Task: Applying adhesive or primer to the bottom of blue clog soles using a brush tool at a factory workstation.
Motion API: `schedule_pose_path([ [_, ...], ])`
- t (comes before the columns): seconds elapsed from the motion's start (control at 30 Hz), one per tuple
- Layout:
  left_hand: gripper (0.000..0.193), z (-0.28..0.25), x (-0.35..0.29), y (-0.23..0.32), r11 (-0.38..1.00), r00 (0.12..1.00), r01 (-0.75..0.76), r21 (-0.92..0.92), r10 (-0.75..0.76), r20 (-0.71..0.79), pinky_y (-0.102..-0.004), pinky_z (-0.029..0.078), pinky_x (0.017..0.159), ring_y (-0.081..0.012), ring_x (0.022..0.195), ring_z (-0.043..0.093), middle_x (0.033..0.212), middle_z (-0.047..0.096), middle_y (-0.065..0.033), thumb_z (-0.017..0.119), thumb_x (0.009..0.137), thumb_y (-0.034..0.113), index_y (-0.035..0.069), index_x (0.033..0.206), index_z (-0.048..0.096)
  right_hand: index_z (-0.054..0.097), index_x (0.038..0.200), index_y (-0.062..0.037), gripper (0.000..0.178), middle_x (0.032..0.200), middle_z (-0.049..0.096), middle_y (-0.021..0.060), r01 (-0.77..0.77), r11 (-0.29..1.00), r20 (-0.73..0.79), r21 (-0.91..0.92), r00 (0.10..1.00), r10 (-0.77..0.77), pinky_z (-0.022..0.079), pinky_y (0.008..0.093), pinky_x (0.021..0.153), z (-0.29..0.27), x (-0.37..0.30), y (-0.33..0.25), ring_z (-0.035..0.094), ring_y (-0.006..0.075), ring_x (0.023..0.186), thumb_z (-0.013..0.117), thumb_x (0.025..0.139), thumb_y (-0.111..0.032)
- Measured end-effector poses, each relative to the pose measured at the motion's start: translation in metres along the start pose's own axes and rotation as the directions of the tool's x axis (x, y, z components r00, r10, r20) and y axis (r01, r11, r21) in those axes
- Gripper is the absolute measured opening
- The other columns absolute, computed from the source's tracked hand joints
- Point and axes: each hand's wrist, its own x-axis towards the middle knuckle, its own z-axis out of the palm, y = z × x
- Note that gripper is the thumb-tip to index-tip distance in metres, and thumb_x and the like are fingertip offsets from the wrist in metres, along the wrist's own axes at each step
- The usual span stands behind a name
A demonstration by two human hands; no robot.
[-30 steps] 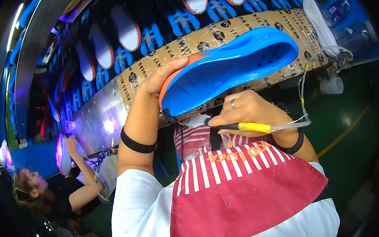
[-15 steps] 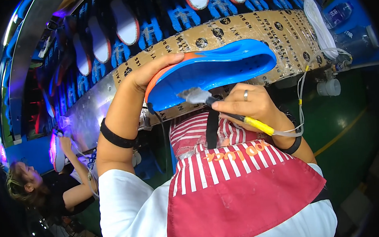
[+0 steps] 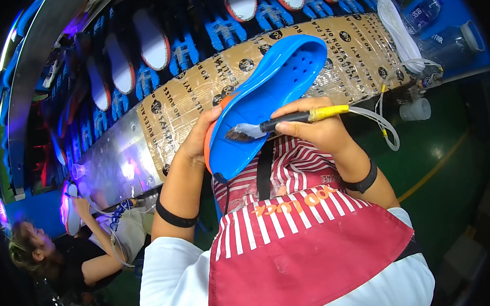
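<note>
Hollow moulded shoe sole, glossy blue with an orange outer side (image 3: 248, 113): held in the air in front of the body, in front of the cardboard; hollow face turned toward the wearer and upward. Long axis slanting from near left to far right; rounded end with small holes pointing far right, opposite end pointing near left, a black cord at its tip.

Left hand (image 3: 200, 138): at the sole's left, orange side, thumb against it; other fingers mostly hidden, their spread cannot be told.

Flat brush with a black and yellow handle (image 3: 272, 124): bristles at the sole's inner surface, toward the near end; handle pointing right. Right hand (image 3: 316, 127): thumb and fingers pinching the black part of the handle. Clear thin tube (image 3: 392, 138): looping from the handle's end.

Bench edge covered in printed brown cardboard (image 3: 180, 109): beyond the sole.

Far side: row of upturned white-soled shoes (image 3: 154, 41) beside blue blocks (image 3: 226, 30).

Far right: long white flat piece (image 3: 397, 31); clear bottle with a dark label (image 3: 424, 14); larger clear jar (image 3: 446, 48).

Left: seated co-worker holding a white shoe (image 3: 72, 211).

Near: red apron with white stripes (image 3: 302, 261).
</note>
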Motion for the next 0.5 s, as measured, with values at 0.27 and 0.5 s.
schedule_pose_path([
  [0.27,0.069,0.005,0.006,-0.011,0.998,0.999,-0.016,-0.06,0.013,-0.052,-0.0425,0.048,0.091,-0.031,0.109,0.056,0.127,0.049,-0.0217,0.053,0.08,0.039,0.004,0.136,0.034,0.069,0.085,0.0018,0.019,0.074,0.067,0.0101,0.02,0.999,-0.099,0.025,0.995,-0.018,0.048,0.0231,0.06,-0.007,-0.005,0.004,0.063,0.0114,0.066,0.073,0.072,-0.011],
  [0.5,0.07,-0.005,0.007,-0.018,0.993,0.998,-0.045,-0.113,0.05,0.046,-0.0528,0.052,0.082,-0.0373,0.104,0.058,0.127,0.048,-0.0244,0.051,0.082,0.043,0.004,0.137,0.033,0.069,0.089,-0.0002,0.017,0.079,0.068,0.0091,0.028,0.986,-0.333,-0.163,0.94,-0.082,0.048,0.0242,0.061,-0.04,0.006,0.006,0.062,0.0122,0.068,0.07,0.074,-0.007],
])
